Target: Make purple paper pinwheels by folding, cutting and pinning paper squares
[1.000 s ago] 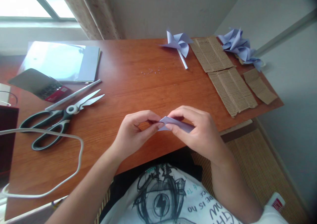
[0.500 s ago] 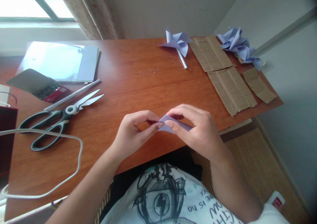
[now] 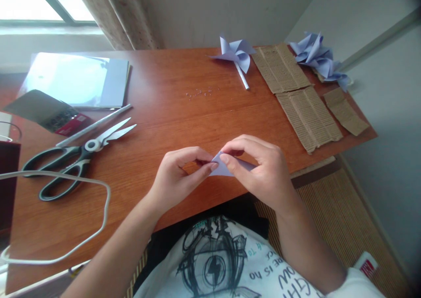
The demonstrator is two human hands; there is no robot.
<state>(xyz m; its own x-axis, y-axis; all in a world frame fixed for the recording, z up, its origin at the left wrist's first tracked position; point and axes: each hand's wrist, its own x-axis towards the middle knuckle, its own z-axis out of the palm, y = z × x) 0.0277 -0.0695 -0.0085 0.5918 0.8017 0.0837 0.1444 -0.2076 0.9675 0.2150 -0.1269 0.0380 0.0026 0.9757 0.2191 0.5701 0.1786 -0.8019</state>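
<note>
Between my two hands, just above the table's near edge, is a small folded piece of lilac paper [image 3: 221,170]. My left hand [image 3: 184,175] pinches its left corner between thumb and forefinger. The thumb and fingers of my right hand [image 3: 259,166] are closed on its upper edge, close to the left fingertips. Part of the paper is hidden behind the right thumb and palm. Farther back on the table lies a lilac paper pinwheel [image 3: 234,54] with a white stick [image 3: 242,76].
Open scissors [image 3: 88,151], a white rolled stick [image 3: 95,124], a small box [image 3: 49,113] and a glossy folder [image 3: 113,83] lie left. A white cable [image 3: 105,210] loops there. Tiny beads [image 3: 199,92] are scattered mid-table. Corrugated cardboard [image 3: 307,113] and more pinwheels [image 3: 317,56] lie right.
My right thumb and fingers have shifted slightly up along the paper's edge, exposing more of its lower part. The left hand keeps its pinch almost unmoved. The view has shifted a little.
</note>
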